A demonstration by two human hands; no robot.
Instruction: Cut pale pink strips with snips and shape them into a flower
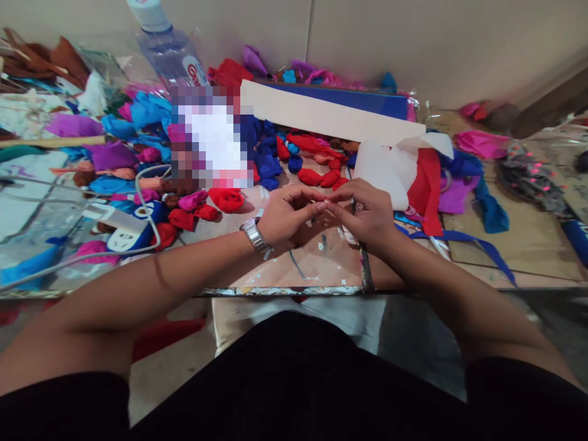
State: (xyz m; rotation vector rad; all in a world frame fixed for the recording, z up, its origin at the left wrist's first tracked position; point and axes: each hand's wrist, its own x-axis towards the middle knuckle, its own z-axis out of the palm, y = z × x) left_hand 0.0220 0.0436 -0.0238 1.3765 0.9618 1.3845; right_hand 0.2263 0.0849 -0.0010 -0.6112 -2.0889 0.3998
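My left hand (287, 214), with a metal watch (256, 236) on its wrist, and my right hand (365, 214) meet fingertip to fingertip over the table near its front edge. Both pinch at one spot, where a tiny pale bit shows; it is too small to name. Just beyond the fingers lie several red fabric pieces (321, 176), bunched up. Close to my right hand are a white sheet (383, 171) and a red fabric strip (426, 193). Beside my left hand sits a red fabric bundle (226, 199).
A clear plastic bottle (172, 55) stands at the back left. A power strip (131, 229) with a grey cable lies at the left among coloured fabric pieces. A long pale board (331, 113) lies across the back. Cardboard (519, 245) is on the right.
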